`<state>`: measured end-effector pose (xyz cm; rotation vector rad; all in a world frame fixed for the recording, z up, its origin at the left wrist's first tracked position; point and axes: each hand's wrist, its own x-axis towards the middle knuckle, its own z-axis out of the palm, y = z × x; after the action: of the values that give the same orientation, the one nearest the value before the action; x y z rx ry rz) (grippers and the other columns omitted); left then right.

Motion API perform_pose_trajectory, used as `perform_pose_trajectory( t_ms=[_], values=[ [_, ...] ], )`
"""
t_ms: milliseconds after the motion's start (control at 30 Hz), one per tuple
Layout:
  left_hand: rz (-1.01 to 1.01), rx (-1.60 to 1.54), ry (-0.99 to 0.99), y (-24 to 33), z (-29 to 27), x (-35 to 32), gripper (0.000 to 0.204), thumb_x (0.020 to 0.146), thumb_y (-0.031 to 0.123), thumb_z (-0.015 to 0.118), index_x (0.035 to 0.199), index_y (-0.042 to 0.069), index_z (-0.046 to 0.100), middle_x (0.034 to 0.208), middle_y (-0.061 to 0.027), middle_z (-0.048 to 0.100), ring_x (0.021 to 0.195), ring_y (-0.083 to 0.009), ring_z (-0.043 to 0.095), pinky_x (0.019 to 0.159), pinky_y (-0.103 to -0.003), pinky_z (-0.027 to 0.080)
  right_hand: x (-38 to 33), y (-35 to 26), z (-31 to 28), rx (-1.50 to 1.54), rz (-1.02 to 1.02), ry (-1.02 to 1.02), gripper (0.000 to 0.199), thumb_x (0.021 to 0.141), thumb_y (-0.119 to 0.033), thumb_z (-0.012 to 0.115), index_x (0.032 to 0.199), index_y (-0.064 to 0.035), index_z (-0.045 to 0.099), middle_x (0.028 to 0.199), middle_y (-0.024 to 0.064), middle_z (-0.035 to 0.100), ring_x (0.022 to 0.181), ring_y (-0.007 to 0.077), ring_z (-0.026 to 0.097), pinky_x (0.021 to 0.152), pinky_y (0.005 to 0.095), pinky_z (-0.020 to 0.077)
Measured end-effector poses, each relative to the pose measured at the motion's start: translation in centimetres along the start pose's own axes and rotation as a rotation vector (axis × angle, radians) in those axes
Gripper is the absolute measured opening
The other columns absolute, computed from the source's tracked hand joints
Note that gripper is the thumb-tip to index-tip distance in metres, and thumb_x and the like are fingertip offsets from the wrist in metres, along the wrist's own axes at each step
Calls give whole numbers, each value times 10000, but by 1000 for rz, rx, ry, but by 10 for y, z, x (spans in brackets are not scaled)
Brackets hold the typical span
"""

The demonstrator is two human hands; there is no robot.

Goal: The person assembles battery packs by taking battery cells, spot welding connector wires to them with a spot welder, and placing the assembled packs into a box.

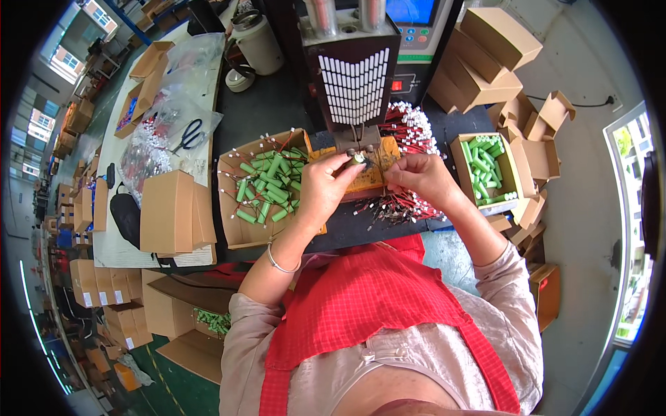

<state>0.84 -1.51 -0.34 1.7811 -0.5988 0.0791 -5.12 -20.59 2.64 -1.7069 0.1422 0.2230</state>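
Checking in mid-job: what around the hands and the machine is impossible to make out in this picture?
All in the head view:
Much of the green cell in the left hand: hidden by its fingers.
What, if anything, the right hand pinches: too small, partly covered by its fingers.
Floor of the wide carton: covered by heaped cells.
Blue screen: cut off by the top edge.

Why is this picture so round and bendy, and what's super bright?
Head view: a fisheye lens bends straight edges, so the window at right bows, and the corners go black; head view: that window glares nearly white in places; head view: green cylinders left of centre look clear.
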Motion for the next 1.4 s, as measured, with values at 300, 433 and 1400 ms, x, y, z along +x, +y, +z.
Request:
perform_pose_trajectory(
  t_ms=[300,433,1400],
  values=[
    [-206,87,-46,9,-4,-4,145,741,82,694,841,-15,651,701,-77,641,708,-111,600,621,-235,461,-8,2,6,-10,-44,1,136,803,-126,667,838,2,638,702,-27,596,633,21,513,559,175,423],
    [-350,-379,-60,5,-12,-12,170,770,72,679,899,-30,636,780,-41,647,813,-96,594,698,-221,474,-15,-8,8,-182,-148,-48,125,792,-131,678,803,-10,647,688,-19,596,632,24,509,534,198,416],
    [-36,42,76,-14,1,-5,138,727,38,671,854,-8,644,730,-127,648,612,-161,625,554,-265,467,10,-4,35,-81,-153,135,231,833,-192,597,863,30,651,628,43,595,575,76,534,536,248,448]
  ],
)
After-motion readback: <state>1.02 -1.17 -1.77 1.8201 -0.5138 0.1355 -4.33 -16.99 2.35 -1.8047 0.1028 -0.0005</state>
